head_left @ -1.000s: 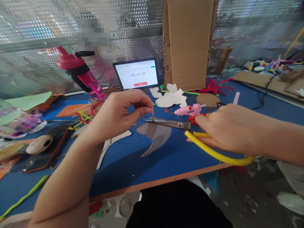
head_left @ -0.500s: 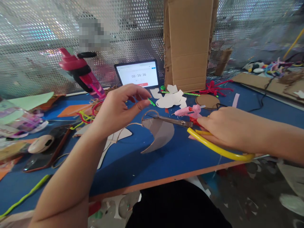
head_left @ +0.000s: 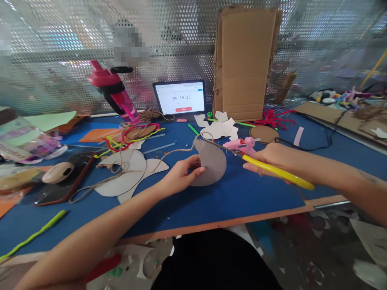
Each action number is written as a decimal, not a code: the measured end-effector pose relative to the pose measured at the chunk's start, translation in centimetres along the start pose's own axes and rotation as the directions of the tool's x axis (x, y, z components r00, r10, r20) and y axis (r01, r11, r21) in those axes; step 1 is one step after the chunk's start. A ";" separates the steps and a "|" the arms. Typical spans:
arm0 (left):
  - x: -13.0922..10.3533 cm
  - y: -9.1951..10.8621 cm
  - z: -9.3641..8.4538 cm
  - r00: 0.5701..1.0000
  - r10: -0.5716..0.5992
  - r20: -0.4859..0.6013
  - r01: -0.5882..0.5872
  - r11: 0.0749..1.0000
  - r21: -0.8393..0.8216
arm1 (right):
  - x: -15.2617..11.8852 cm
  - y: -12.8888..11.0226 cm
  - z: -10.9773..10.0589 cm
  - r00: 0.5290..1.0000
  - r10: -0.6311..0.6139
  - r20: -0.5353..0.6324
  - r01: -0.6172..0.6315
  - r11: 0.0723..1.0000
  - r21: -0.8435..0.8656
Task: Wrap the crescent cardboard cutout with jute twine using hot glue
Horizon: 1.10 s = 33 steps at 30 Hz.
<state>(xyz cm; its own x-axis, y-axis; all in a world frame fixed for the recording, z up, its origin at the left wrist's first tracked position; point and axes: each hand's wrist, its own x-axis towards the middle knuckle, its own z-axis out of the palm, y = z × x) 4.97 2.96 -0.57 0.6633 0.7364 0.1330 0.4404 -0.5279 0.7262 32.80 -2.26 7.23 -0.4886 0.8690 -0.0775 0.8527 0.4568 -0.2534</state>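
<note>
My left hand (head_left: 183,174) pinches the inner edge of a grey crescent-shaped cutout (head_left: 215,167), thumb on its near face. Twine (head_left: 172,150) loops at the crescent's upper tip and trails left to white cutouts (head_left: 121,186) lying on the table. In my right hand (head_left: 272,161) are scissors with yellow handles (head_left: 279,173). Their blades point left, close to the loop and the crescent's top; whether they touch the twine I cannot tell. Just behind the scissors lies a pink glue gun (head_left: 240,145).
A tablet (head_left: 180,96) showing a timer stands at the back, beside an upright cardboard panel (head_left: 244,60). White paper scraps (head_left: 216,129) and a round cardboard disc (head_left: 263,133) lie behind the glue gun. At left are a pink bottle (head_left: 116,94) and a phone (head_left: 63,183).
My left hand has come down from above the twine and taken hold of the crescent, which now faces the camera more fully. The scissors stay near its top, shifted slightly.
</note>
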 end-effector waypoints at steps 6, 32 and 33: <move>-0.4 1.1 0.9 0.992 -0.003 -0.125 -0.010 0.994 -0.106 | -0.9 -1.0 0.5 0.983 0.144 0.116 -0.172 0.941 0.292; -3.1 2.9 -1.1 0.998 0.007 -0.062 -0.014 0.994 -0.104 | -1.9 -2.6 7.8 1.000 0.017 0.001 -0.014 0.802 0.598; -3.1 2.9 -1.1 0.999 -0.001 -0.052 -0.005 0.993 -0.116 | -1.9 -2.7 7.8 1.000 0.019 0.000 -0.015 0.803 0.595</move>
<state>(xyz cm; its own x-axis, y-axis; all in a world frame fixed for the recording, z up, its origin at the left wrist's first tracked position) 3.51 -0.36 1.86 0.6301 0.7583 0.1673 0.3642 -0.4788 0.7989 29.99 -6.57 0.54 -0.4727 0.8774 -0.0821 0.5823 0.2412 -0.7764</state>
